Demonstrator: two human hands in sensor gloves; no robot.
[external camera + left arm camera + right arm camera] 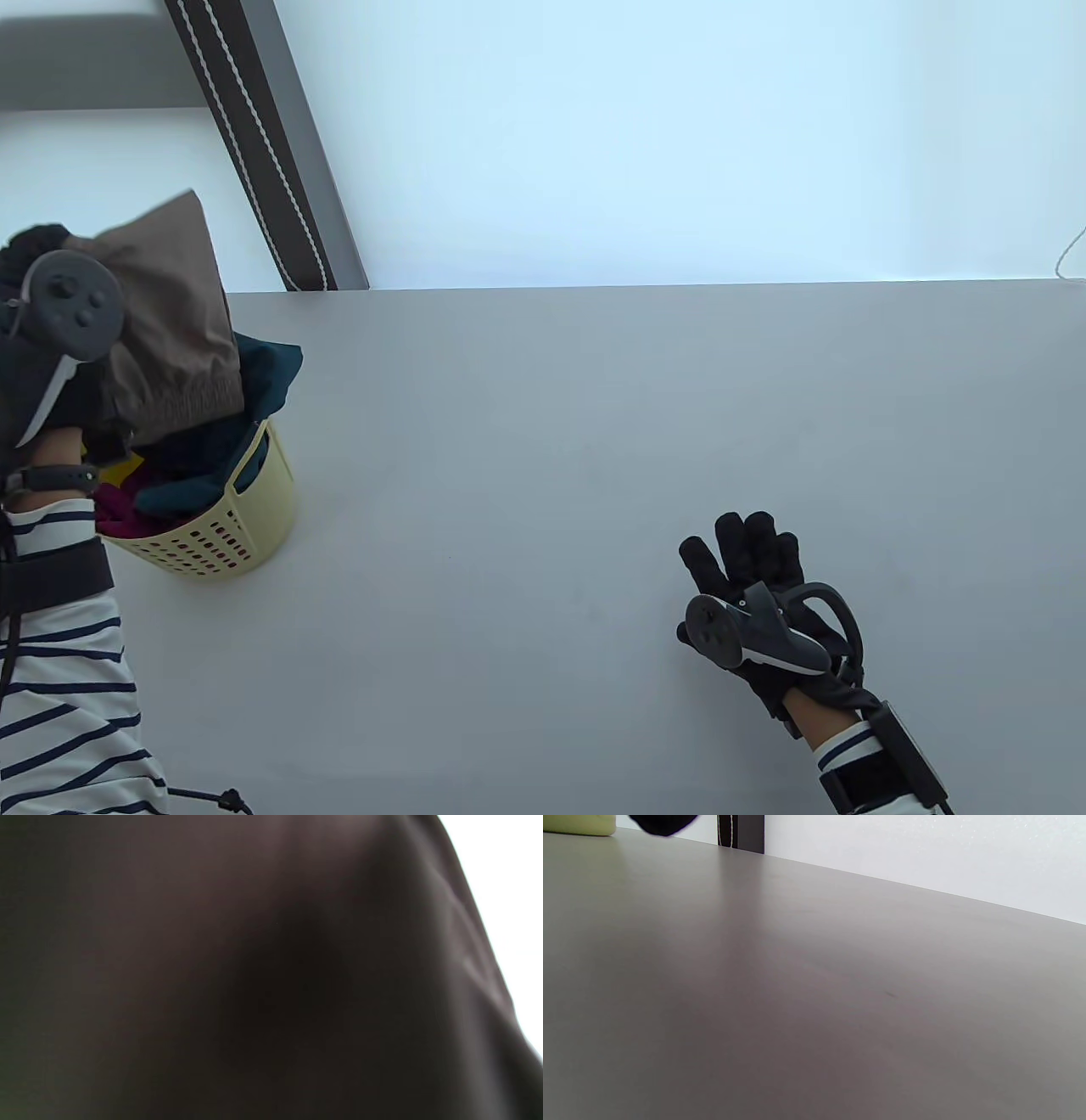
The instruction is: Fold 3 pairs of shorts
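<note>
Brown shorts (174, 314) hang clamped in the left hand (64, 373) above the basket (222, 531); right hand (755, 594) rests flat, fingers apart. Next: spread them beside it.

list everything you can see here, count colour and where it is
brown shorts: 1, taupe brown, lifted above the basket in the left hand's grip
basket: 1, pale yellow, table's left side
clothes in basket: several, count unclear; teal, magenta, a bit of yellow
table: 1, light grey
blind strip: 1, dark brown with a white beaded cord, behind the table at upper left
left hand: 1, black glove, grips the brown shorts
right hand: 1, black glove, fingers straight, low over the table's right side
sleeves: 2, white with navy stripes
</note>
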